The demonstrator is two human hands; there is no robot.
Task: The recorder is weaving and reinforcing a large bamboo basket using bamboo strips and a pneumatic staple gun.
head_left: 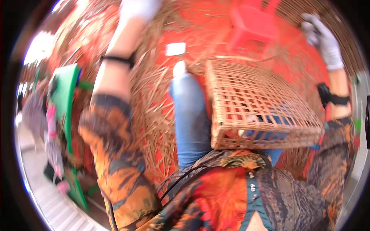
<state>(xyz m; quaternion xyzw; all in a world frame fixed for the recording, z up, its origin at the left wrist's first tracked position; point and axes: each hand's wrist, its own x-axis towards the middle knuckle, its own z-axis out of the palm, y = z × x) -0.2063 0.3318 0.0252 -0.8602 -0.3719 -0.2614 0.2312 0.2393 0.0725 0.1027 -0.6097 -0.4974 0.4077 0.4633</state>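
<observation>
An open-weave wicker basket (262, 96) rests tilted across my lap and right leg. A thin, pale cane strip (243, 57) runs along its far edge and curves off to the right. My right hand (322, 38), in a whitish glove, is raised beyond the basket at the far right with its fingers curled. Whether the strip reaches those fingers is not clear. My left hand (140, 8), also in a white glove, stretches out over loose straw-like strips (156, 115) at the top. Motion smears it, and its fingers are cut off by the picture's edge.
A red plastic chair (254, 23) stands on the red floor covering ahead. Near my left foot lies a small white rectangular item (175, 49). To the left are a green plastic chair (65, 100) and a person in greyish clothing (36, 111). Slatted cane (296, 11) fills the far right corner.
</observation>
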